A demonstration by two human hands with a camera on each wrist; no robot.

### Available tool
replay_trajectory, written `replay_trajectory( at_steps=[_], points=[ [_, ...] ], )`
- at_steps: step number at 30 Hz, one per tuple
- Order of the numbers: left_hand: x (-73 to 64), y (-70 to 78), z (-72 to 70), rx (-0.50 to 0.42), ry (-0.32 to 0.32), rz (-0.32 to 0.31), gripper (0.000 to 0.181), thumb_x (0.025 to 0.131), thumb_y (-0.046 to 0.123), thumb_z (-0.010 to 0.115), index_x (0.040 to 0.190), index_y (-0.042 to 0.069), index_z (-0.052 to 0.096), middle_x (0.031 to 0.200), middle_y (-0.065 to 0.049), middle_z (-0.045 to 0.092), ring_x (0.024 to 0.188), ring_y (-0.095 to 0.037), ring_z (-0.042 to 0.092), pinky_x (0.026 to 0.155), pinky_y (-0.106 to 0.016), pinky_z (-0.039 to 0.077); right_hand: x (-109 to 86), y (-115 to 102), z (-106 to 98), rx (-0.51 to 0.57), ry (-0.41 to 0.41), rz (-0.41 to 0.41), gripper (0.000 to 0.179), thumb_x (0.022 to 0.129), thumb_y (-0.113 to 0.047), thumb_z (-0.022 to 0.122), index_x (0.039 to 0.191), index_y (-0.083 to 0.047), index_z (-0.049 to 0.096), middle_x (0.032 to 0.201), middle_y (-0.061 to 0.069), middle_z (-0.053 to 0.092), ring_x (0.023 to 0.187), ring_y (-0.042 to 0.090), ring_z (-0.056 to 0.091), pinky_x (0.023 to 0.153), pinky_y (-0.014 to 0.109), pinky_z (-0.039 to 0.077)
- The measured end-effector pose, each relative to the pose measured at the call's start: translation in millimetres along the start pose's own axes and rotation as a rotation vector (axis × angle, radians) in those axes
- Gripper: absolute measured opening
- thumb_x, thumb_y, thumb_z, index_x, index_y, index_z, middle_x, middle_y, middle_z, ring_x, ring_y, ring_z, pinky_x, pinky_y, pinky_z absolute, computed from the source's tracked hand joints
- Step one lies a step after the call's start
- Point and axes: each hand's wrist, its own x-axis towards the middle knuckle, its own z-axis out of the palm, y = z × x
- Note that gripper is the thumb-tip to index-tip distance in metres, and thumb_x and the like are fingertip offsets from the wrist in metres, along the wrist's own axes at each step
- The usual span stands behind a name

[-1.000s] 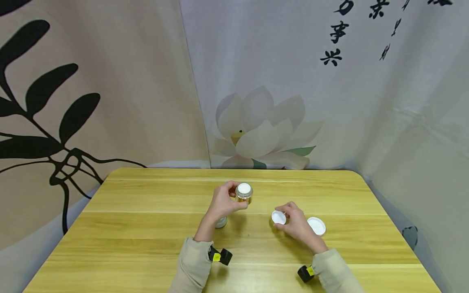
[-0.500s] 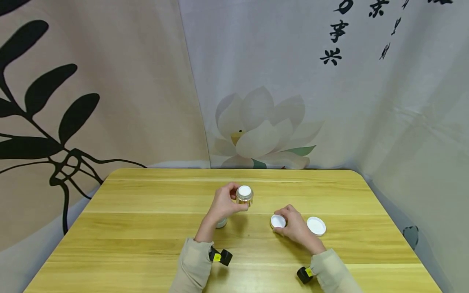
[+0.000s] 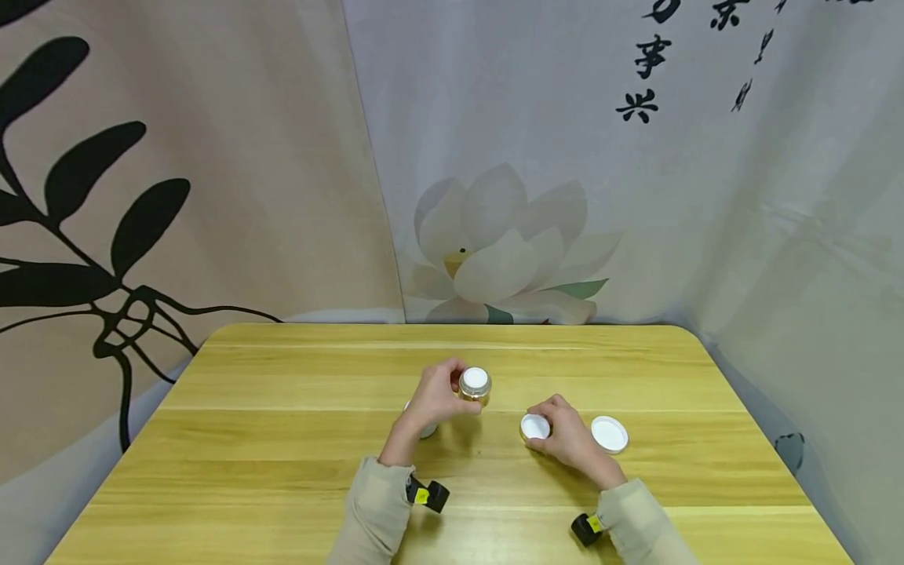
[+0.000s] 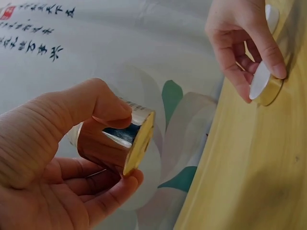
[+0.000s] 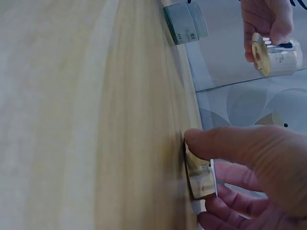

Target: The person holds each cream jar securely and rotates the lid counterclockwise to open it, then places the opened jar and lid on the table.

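My left hand [image 3: 432, 399] grips a small shiny gold jar [image 3: 476, 386] by its side, raised over the table, its white top facing up. In the left wrist view, the thumb and fingers of that hand wrap the jar and its flat gold base shows. To the right, my right hand [image 3: 569, 435] pinches a round gold lid [image 3: 535, 426] between thumb and fingers, low at the tabletop, white inner side up. A greenish glass jar [image 5: 184, 24] stands on the table, mostly hidden behind my left wrist in the head view.
A flat white round lid [image 3: 610, 435] lies just right of my right hand. The wooden table [image 3: 282, 471] reaches back to a curtain [image 3: 282, 196] printed with leaves, a lotus and black characters. Each wrist carries a small black camera.
My right hand has lowered the gold lid from a slight tilt to flat at the tabletop. My left hand, with the gold jar, has shifted slightly toward me and to the right.
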Motion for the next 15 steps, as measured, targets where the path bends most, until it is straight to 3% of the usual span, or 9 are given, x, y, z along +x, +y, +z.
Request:
replay_trajectory(
  at_steps=[5, 15],
  points=[
    [0.1, -1.9, 5.0, 0.033, -0.025, -0.023, 0.04, 0.061, 0.004, 0.08, 0.094, 0.001, 0.058, 0.08, -0.002, 0.055, 0.07, -0.013, 0.045, 0.061, -0.022, 0.04, 0.1, 0, 1, -0.003, -0.008, 0.01, 0.041, 0.066, -0.009, 0.085, 0.102, -0.001, 0.067, 0.093, 0.005, 0.053, 0.084, 0.02, 0.055, 0.077, 0.039, 0.048],
    [0.8, -9.4, 17.1, 0.131, -0.087, 0.013, 0.044, 0.057, 0.005, 0.083, 0.091, 0.002, 0.055, 0.081, -0.003, 0.058, 0.073, -0.013, 0.051, 0.066, -0.024, 0.044, 0.0, -2, -1, 0.009, -0.008, 0.032, 0.041, 0.067, -0.009, 0.083, 0.104, 0.0, 0.067, 0.093, 0.005, 0.053, 0.084, 0.019, 0.054, 0.078, 0.039, 0.048]
  ],
)
